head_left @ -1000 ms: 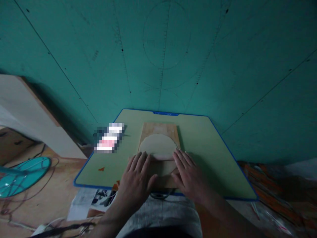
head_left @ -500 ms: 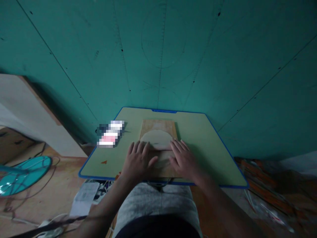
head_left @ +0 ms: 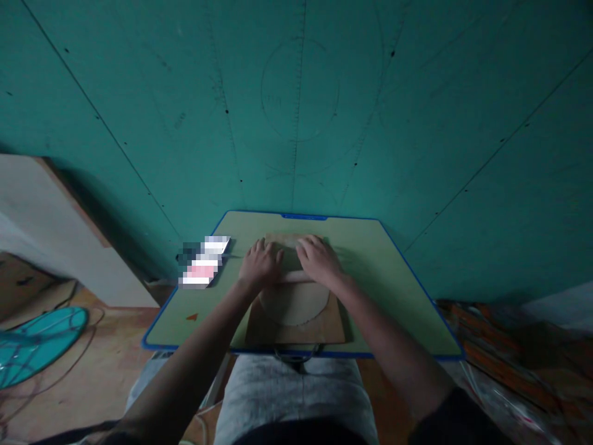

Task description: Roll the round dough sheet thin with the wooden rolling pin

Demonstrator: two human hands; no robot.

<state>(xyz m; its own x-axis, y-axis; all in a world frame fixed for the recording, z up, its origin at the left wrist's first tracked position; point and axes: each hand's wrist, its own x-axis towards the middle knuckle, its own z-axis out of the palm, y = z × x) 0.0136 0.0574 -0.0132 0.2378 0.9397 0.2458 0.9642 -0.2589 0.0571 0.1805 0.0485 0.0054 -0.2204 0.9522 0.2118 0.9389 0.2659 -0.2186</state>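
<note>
Both hands lie palm down on a rolling pin (head_left: 296, 277), which crosses the far part of a round sheet of dough (head_left: 294, 304). The left hand (head_left: 262, 262) covers the pin's left end and the right hand (head_left: 319, 259) its right end. The fingers of both are stretched flat and close together, pointing toward the table's far edge; they press on the pin and do not curl round it.

The dough rests on a wooden board (head_left: 336, 330) that lies at the middle of the table's (head_left: 393, 296) near edge and reaches toward the far edge. Its near half shows bare, while the far rim is hidden under the hands.

The dough looks thin, soft and limp. It would likely stretch or tear if pinched at one spot, so it is best lifted with flat fingers slid under its rim. The pin looks stiff and light, and rolls freely under open palms.

A small packet (head_left: 204, 262), blurred out, lies on the table's left edge near the far left corner. A fan (head_left: 37, 337) lies on the floor to the left.
</note>
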